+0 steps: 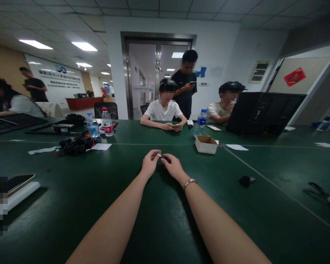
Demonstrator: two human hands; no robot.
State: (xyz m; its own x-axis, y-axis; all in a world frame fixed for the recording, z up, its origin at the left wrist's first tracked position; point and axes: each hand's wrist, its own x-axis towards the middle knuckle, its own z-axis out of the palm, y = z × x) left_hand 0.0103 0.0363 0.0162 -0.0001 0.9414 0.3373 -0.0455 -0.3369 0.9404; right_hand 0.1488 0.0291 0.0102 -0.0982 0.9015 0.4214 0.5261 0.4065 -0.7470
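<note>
My left hand (150,164) and my right hand (173,167) meet over the middle of the dark green table (99,205). Between their fingertips they pinch a small, slim black-and-silver object (160,156). Its silver part shows between the two hands; my fingers cover much of the rest, and its kind is too small to make out. Both hands are closed, thumbs and fingers pressed on it. A metal bracelet (189,184) circles my right wrist. To the right of that wrist lies a small black item with a grey end (245,180).
Beyond my right hand stands an open cardboard box (205,145), with a water bottle (200,123) behind it. Two bottles (100,124) and a black tangle of gear (75,145) are at left. A phone (19,182) lies nearer. People sit across the table beside a large black panel (264,112).
</note>
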